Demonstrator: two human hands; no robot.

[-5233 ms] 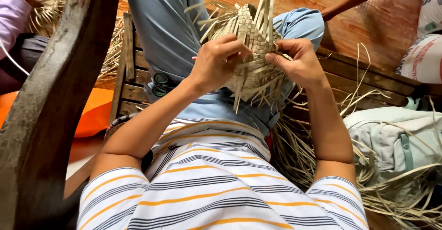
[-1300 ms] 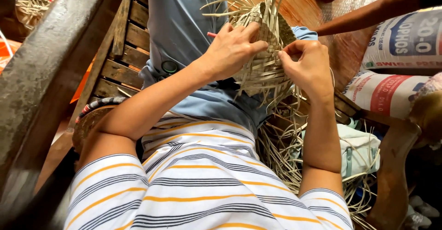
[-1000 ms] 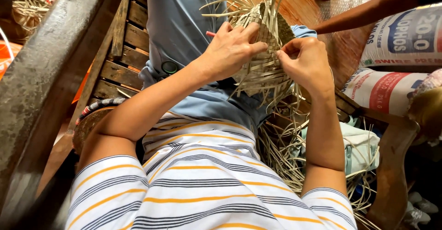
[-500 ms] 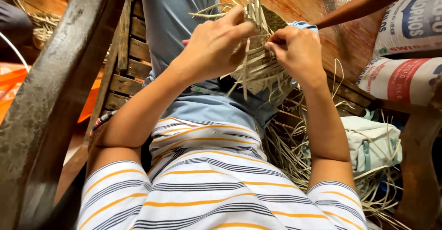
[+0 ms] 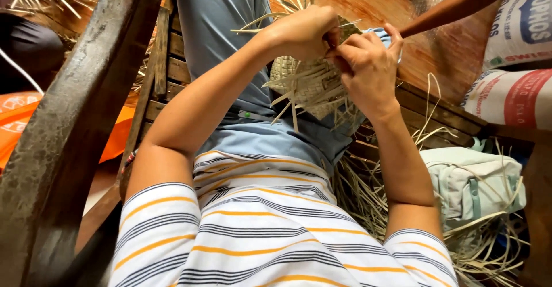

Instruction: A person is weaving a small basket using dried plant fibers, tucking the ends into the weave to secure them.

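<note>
A small woven piece of pale dry leaf strips (image 5: 310, 83) rests above my lap, loose strip ends sticking out below and above it. My left hand (image 5: 302, 31) is closed over its top edge. My right hand (image 5: 368, 71) grips its right side, fingers pinched against the left hand's. The weave's upper part is hidden behind both hands. My legs in light blue trousers (image 5: 224, 28) stretch out along a slatted wooden bench (image 5: 167, 62).
A dark curved wooden post (image 5: 75, 120) rises at my left. Loose strips (image 5: 368, 206) lie by a pale green bag (image 5: 468, 183) on the right. Printed sacks (image 5: 512, 62) are stacked at far right. Another person's arm (image 5: 454, 8) reaches in at the top right.
My view has shifted, so the hands sit higher and more to the right in the frame. Both hands stay closed on the weave, and the fingers have moved closer together at its top.
</note>
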